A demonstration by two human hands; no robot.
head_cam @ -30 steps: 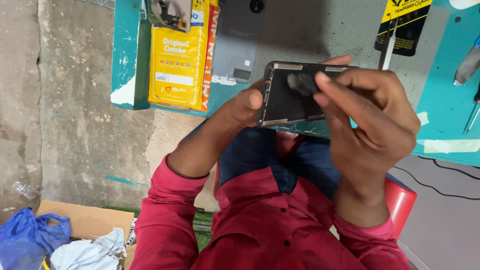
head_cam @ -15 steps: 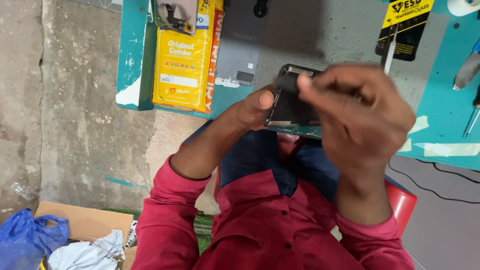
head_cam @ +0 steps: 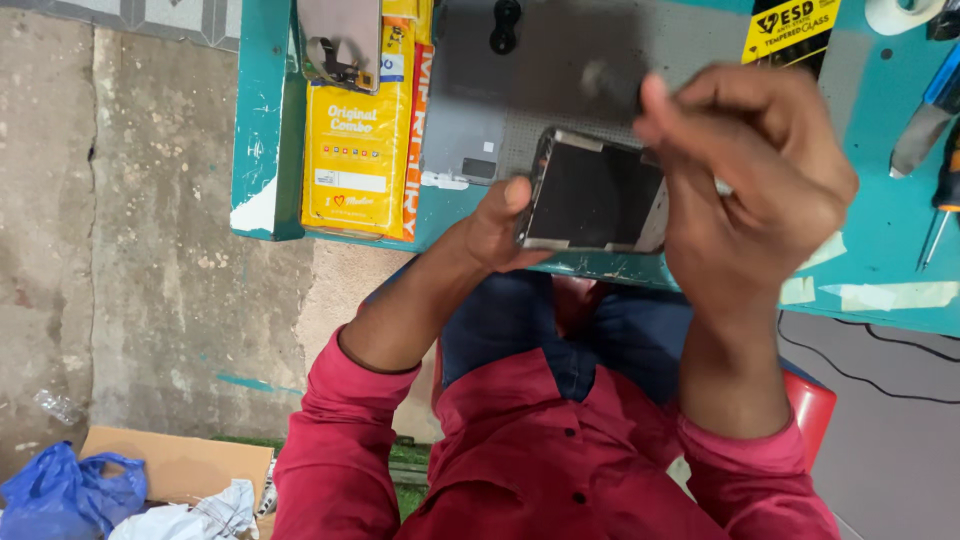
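In the head view, the left hand (head_cam: 505, 225) is gripping the left edge of a dark phone (head_cam: 595, 195), its grip closed on the frame and holding it just above the near edge of the teal table (head_cam: 265, 120), a little toward one o'clock of centre. The right hand (head_cam: 745, 180) is hovering over the phone's right end at about two o'clock, fingers (head_cam: 690, 100) pinching narrowly, though I cannot tell what they are holding. A yellow box (head_cam: 360, 130) is lying at eleven o'clock, and screwdrivers (head_cam: 935, 130) are lying at three o'clock.
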